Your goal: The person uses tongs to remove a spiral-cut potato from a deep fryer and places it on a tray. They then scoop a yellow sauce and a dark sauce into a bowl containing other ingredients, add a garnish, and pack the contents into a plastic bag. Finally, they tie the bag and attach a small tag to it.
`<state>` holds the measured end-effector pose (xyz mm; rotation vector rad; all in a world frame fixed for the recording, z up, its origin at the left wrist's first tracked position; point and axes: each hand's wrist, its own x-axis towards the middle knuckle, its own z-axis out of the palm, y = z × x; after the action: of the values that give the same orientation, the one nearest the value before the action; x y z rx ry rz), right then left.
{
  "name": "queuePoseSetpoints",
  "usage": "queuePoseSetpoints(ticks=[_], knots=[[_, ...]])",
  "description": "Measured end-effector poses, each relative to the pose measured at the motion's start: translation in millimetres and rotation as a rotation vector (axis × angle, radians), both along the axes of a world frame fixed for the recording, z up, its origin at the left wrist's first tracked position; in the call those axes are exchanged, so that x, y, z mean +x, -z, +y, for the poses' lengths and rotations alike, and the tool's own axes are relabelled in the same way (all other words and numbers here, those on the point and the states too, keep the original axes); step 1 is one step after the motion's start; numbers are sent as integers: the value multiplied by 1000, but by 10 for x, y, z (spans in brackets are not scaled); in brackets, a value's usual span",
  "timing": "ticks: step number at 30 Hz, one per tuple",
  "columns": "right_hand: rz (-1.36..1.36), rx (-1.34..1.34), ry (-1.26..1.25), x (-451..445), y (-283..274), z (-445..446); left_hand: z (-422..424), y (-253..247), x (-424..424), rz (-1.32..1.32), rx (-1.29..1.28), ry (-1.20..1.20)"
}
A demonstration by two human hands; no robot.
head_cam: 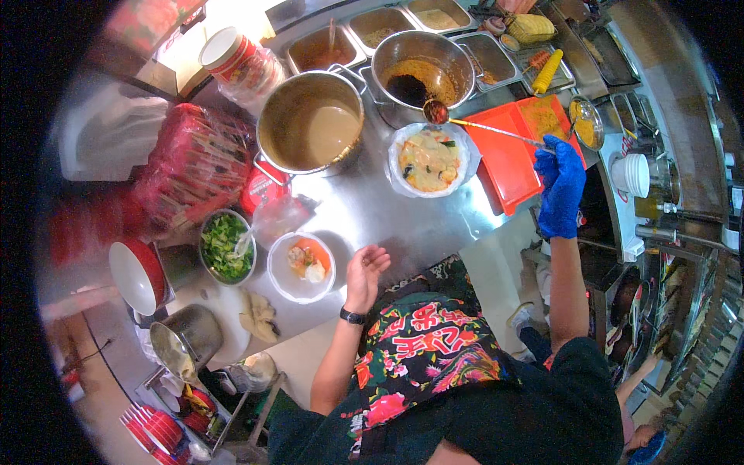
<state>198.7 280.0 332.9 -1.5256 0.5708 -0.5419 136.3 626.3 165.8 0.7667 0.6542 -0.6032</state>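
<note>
My right hand [560,187], in a blue glove, grips the handle of a long ladle [436,111]. The ladle's small bowl holds dark red sauce and hangs between a steel pot of chunky orange-brown sauce [423,68] and a lined bowl of food under pale sauce [431,160]. My bare left hand [365,273], a watch on its wrist, is half-curled and holds nothing at the counter's near edge. Left of it stands a white bowl [301,268] with a few pieces of food. A larger pot of light brown liquid [311,122] stands behind.
Steel trays of toppings [381,26] line the back. Red plastic trays [503,151] lie at right beside a bowl of yellow food [586,123]. Chopped greens in a bowl [227,247], a cloth [259,317] and wrapped red packages [195,165] are at left. Another person's arm [636,381] shows at lower right.
</note>
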Motion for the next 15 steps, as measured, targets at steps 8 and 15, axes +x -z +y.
queuePoseSetpoints(ticks=[8, 15], knots=[[75, -137, -117, -513, 460, 232, 145, 3, -128, 0, 8, 24], [-13, -21, 21, -689, 592, 221, 123, -5, -154, 16, 24, 10]])
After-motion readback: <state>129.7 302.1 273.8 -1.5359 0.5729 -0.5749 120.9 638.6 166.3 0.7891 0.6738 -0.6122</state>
